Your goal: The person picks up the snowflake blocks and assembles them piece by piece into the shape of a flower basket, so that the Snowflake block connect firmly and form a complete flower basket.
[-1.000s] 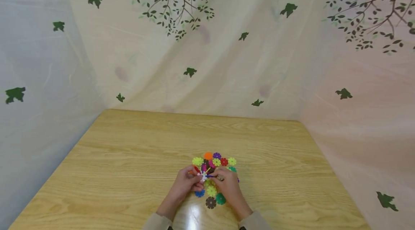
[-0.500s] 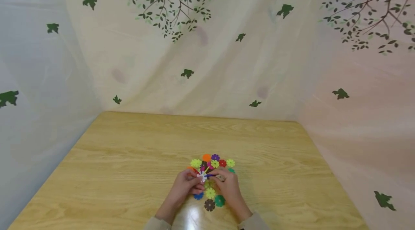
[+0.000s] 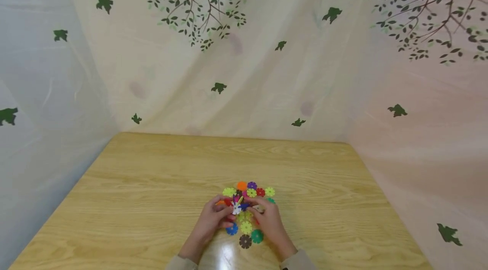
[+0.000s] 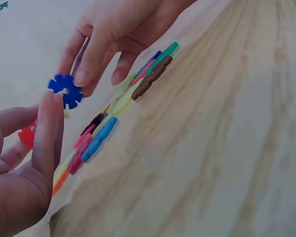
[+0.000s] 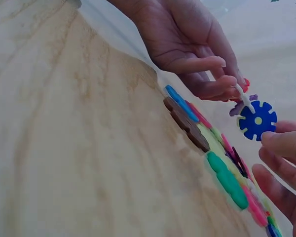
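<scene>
Over a pile of notched plastic discs, both hands meet at a small cluster of joined discs. My left hand (image 3: 209, 218) grips the cluster, in which a white disc (image 3: 236, 208), a red disc (image 4: 27, 135) and a purple disc (image 5: 236, 108) show. A dark blue disc (image 5: 258, 121) is pinched at its edge by my right hand (image 3: 270, 219). In the right wrist view the blue disc touches the white one, which appears edge-on; whether their slots are fully locked cannot be seen. Fingers hide part of the cluster.
Loose discs lie flat on the wooden table (image 3: 152, 177) beneath and around the hands. Nearest the person are a brown disc (image 3: 245, 241), a green disc (image 3: 257, 236) and a lighter blue disc (image 3: 231, 228). An orange disc (image 3: 242, 185) lies farther back. Printed cloth (image 3: 171, 84) surrounds the table.
The dark blue disc, seen nearly edge-on before, now shows more of its face in the head view. Both hands stay together at the cluster. The head view has shifted slightly.
</scene>
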### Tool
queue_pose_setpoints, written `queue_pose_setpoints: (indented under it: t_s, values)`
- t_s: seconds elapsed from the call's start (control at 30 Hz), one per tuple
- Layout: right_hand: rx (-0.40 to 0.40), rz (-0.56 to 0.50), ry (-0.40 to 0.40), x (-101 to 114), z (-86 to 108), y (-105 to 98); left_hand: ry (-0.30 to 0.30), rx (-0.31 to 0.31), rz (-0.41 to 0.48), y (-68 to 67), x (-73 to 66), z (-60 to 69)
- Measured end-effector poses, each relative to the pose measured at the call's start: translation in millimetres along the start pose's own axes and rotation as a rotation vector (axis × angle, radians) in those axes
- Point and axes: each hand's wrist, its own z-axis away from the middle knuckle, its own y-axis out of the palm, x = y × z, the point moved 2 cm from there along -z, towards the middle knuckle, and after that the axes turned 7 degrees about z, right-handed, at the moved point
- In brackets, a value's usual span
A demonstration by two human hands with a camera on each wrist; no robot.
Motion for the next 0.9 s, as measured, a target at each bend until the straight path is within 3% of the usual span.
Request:
queue_pose_setpoints:
  t_s: [0.2,0.37,0.7,0.9]
  values:
    - [-0.064,0.206,0.1,-8.7,-4.4,-16.5,0.014,-0.039,0.005,1.3,0.1,-0.4]
    - [0.019,0.296,0.229,-19.7,-4.7,-24.9,0.019,-0.042,0.004,2.2,-0.7,-0.2]
    - [0.086,0.303,0.232,-26.9,-7.3,-28.0,0.028,-0.032,0.033,0.2,-0.1,-0.5]
    - [0.016,0.246,0.2,-24.7,-6.5,-29.9,0.009,-0.015,0.047,1.2,2.0,-1.6]
